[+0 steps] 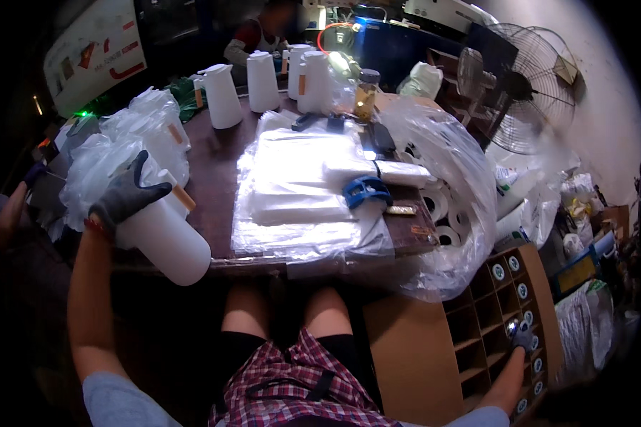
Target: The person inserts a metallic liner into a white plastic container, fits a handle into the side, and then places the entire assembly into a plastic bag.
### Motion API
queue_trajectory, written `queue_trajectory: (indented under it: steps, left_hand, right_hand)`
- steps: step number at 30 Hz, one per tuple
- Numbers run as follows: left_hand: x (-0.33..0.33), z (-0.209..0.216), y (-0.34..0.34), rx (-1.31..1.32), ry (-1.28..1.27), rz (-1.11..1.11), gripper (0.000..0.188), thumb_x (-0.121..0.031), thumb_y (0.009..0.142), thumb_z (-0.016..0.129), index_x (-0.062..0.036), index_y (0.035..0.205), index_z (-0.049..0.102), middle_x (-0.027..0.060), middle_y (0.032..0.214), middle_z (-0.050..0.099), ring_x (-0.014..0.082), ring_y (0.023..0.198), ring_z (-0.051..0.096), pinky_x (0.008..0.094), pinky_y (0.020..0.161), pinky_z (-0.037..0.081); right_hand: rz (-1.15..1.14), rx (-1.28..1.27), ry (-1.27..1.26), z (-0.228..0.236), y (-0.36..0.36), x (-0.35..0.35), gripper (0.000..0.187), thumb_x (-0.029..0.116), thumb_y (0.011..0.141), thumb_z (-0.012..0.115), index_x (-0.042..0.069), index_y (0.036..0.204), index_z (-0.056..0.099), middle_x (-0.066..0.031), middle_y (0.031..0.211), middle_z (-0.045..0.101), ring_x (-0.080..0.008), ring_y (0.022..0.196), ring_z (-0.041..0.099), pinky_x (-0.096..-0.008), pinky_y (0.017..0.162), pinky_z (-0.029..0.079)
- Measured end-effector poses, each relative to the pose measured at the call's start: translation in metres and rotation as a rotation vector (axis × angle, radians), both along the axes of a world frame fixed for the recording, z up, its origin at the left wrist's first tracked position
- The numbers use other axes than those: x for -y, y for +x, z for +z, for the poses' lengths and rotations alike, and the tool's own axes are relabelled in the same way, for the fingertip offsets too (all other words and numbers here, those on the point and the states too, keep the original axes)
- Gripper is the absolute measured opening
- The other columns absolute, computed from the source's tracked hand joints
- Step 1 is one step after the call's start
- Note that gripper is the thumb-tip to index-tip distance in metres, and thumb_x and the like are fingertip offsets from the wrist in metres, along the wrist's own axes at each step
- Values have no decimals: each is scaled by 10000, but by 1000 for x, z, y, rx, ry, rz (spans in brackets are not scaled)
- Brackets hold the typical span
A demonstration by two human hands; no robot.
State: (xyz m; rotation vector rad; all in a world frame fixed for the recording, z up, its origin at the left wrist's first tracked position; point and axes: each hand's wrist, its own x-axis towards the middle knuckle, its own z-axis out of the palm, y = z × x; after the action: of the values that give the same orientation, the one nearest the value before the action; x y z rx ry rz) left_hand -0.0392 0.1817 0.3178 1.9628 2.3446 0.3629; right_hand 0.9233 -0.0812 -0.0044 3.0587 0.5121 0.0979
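My left hand, in a dark grey glove, lies on the upper part of a white jug with a wooden handle. Thumb and fingers are spread around it. The jug is tilted, its base toward me over the table's near edge. Low on the right, my gloved right hand reaches into a divided cardboard box. Its fingers are at a shiny, silvery round-topped piece; most of the piece is hidden in its compartment. Several other pieces with round pale tops stand in the box's right-hand compartments.
White jugs stand along the table's far side. Flat plastic bags with a blue tape dispenser cover the middle. Bagged jugs stand left, near another person's arm. A clear sack of rolls hangs right; a fan stands behind.
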Motion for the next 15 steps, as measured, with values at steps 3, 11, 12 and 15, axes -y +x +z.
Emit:
queue_trajectory:
  steps: [3,11,12,15]
  left_hand:
    - [8,4,-8,-111,-112,-22,1097,-613,700,709,6,1493,273,248,1518,304,402,1391,317,412,1150,260]
    - [69,-13,-7,430,89,-383,962,-127,648,805,-11,1466,312,197,1432,382,320,1326,364,394,1111,308]
    - [81,-20,-2,529,133,-387,933,-138,672,791,-22,1465,315,188,1406,401,313,1304,383,401,1095,327]
    - [132,-11,-6,541,88,-331,812,-224,782,728,-19,1460,333,135,1402,422,247,1284,406,386,1067,344]
  right_hand:
    - [357,143,97,40,0,15,603,490,872,589,153,1366,506,-195,1313,541,-389,1163,538,-459,980,434]
    - [922,270,72,208,-156,9,353,311,869,616,110,1159,625,-156,1257,558,-389,1098,524,-486,932,407]
    - [979,253,76,219,-177,4,346,292,855,631,108,1148,633,-152,1256,560,-381,1101,526,-480,941,404]
    - [1194,154,82,242,-242,-25,371,269,811,666,107,1144,646,-148,1271,557,-371,1121,524,-473,969,398]
